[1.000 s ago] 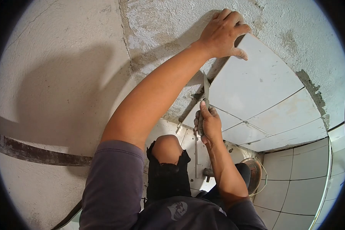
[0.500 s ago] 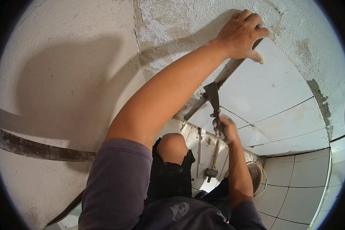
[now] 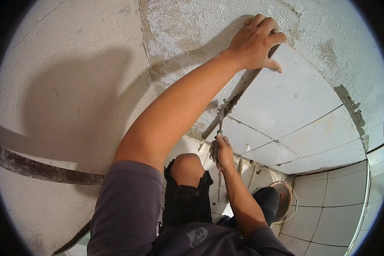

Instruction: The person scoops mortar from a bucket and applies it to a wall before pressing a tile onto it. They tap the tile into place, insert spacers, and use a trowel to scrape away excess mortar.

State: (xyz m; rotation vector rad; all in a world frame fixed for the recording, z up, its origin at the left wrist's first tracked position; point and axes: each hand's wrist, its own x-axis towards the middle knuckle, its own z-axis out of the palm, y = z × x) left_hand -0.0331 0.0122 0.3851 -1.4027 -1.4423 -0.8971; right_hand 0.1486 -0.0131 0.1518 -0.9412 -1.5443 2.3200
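A large white tile stands against the rough wall. My left hand grips its upper corner, thumb on the face and fingers over the edge. Lower down, my right hand is closed around the handle of a scraper. The scraper's narrow-looking blade points up to the mortar-filled gap along the tile's left edge, near the joint with a lower tile. Whether the blade tip touches the mortar cannot be made out.
Rough plaster wall rises behind the tile. A round bucket with a wire handle stands at the lower right, beside tiled surface. My bent knee is below my hands. A dark strip crosses the left wall.
My right hand has moved left with the scraper, whose blade now shows edge-on at the gap. The hammer below is now hidden behind my forearm. My left hand stays on the tile corner.
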